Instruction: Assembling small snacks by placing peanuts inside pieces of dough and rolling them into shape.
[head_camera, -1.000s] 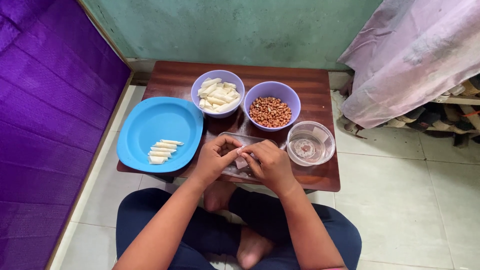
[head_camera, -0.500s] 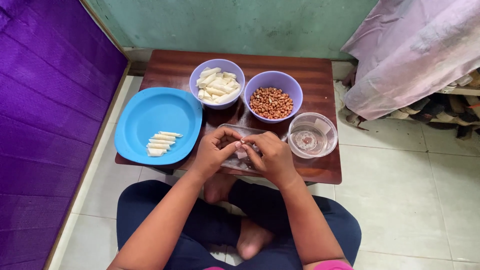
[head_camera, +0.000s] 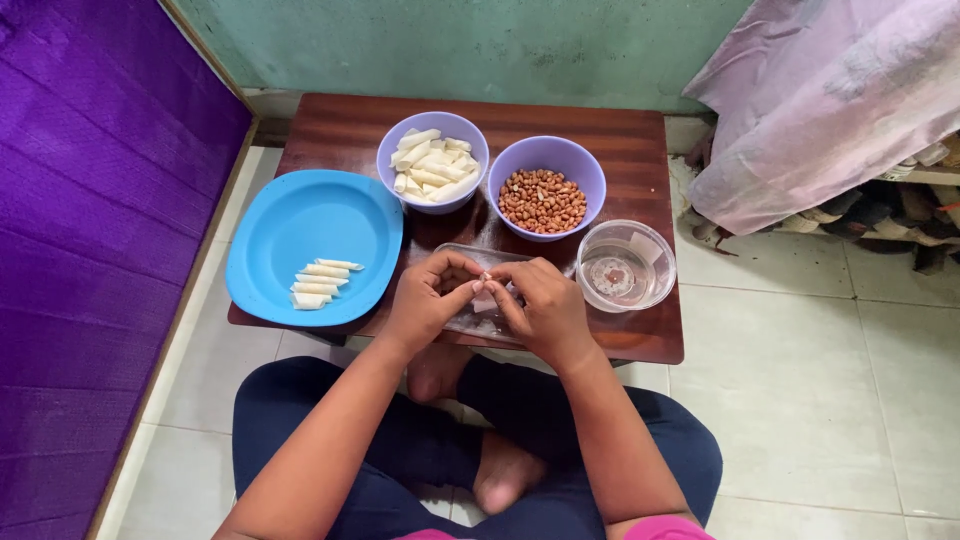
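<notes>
Seated cross-legged at a low wooden table (head_camera: 640, 340), a person pinches a small white wrapper (head_camera: 486, 300) between the left hand (head_camera: 425, 305) and right hand (head_camera: 545, 310), fingers narrowed on it above a clear tray (head_camera: 470, 255); its long axis cannot be told. At ten o'clock, a blue plate (head_camera: 300, 215) holds finished rolls (head_camera: 320, 284) lying crosswise. Bowls of white pieces (head_camera: 432, 165) and peanuts (head_camera: 545, 195) sit at twelve, a clear water bowl (head_camera: 625, 265) at two.

Two purple bowls (head_camera: 432, 160) (head_camera: 546, 185), one blue plate (head_camera: 300, 220) holding perhaps five rolls (head_camera: 318, 285), one clear bowl (head_camera: 625, 265), one clear tray (head_camera: 470, 255).
</notes>
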